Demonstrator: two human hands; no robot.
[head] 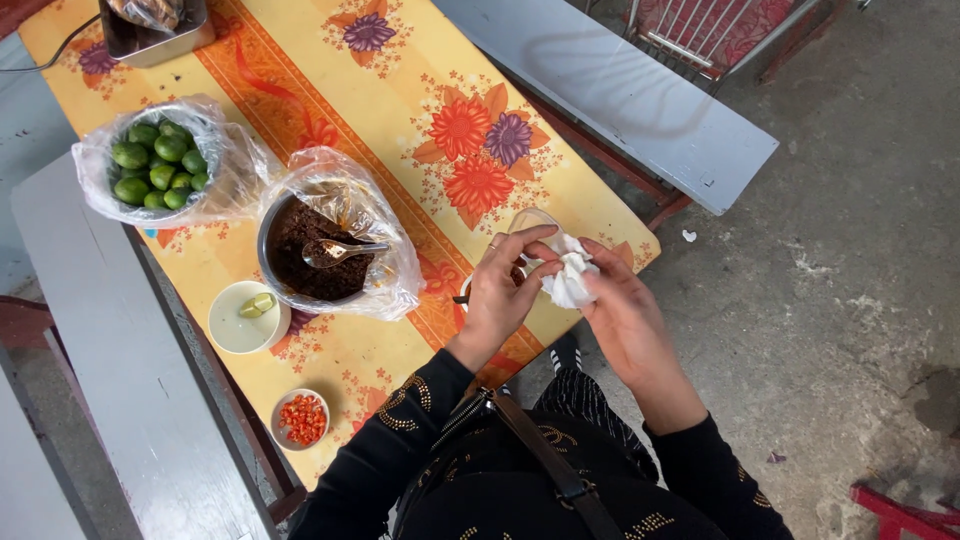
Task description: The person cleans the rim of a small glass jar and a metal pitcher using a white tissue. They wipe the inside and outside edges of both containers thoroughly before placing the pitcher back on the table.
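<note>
My left hand and my right hand meet over the near corner of the table, which is covered with a yellow flowered cloth. Both hold a crumpled white plastic bag between the fingers. My left hand wears a ring. Under the hands lies a small clear container, partly hidden, with something dark inside.
A metal bowl of dark paste with a spoon sits in a clear bag. A bag of green limes lies beyond it. A white cup with lime pieces and a small dish of chopped red chilli stand nearby. Grey benches flank the table.
</note>
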